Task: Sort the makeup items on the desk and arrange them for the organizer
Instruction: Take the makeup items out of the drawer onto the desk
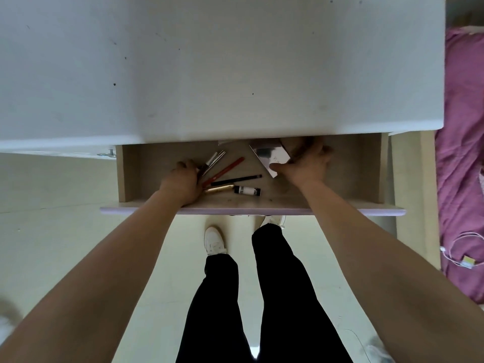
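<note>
— Forearms (110, 258) reach into the drawer (125, 176). Holding what?
— Left grip (183, 179) clasps pencils (227, 167) fanning toward upper right; right grip (305, 163) pinches the silver palette (269, 157). Loose tube (247, 191) lies crosswise, nearer the left.

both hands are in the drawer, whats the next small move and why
Probably lift the right hand with the palette out onto the desk. Its thumb and fingers already pinch the palette, which looks tilted up from the drawer floor. The left hand is only curled round the ends of the pens, and sorting needs the items out of the drawer.
</note>
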Tool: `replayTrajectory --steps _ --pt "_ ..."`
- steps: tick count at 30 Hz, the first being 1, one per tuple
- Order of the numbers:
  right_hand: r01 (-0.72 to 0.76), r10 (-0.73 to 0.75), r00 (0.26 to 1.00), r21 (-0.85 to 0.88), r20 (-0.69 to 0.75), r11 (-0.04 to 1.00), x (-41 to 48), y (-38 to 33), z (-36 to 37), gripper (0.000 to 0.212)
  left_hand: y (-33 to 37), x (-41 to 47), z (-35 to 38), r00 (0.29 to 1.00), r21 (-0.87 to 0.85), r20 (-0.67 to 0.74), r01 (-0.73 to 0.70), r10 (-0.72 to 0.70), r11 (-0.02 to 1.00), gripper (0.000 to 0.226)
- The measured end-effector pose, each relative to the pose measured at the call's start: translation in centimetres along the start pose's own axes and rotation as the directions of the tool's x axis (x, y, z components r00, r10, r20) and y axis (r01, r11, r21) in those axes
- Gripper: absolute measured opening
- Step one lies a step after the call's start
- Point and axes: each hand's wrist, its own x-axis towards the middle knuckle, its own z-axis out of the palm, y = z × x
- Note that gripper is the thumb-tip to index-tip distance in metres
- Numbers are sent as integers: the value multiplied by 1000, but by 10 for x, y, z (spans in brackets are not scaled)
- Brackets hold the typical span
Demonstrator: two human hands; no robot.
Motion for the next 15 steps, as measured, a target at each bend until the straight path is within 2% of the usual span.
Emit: replayTrajectory --steps 4,6,8,9,12,15 --pt "-84 77 995 116 63 990 6 -6 5 111 5 -2 -4 1000 48 -1 -1 1 999 66" --pt "-114 97 986 116 136 987 10 -7 11 99 6 -4 -6 1000 68 -23 3 -1 998 63" --pt "-115 103 983 77 150 990 9 -10 14 88 4 -5 -6 999 96 -42 1 3 995 60" --pt "-106 96 986 69 140 992 7 -12 16 91 3 -5 -6 999 108 -48 -1 6 994 58" --pt "-31 32 992 -8 119 999 -3 -21 25 127 2 -6 -6 997 118 -69 -12 20 993 52" --pt "45 -34 996 -131 83 990 -14 -28 26 140 1 -10 -8 992 118 -108 -47 60 992 43"
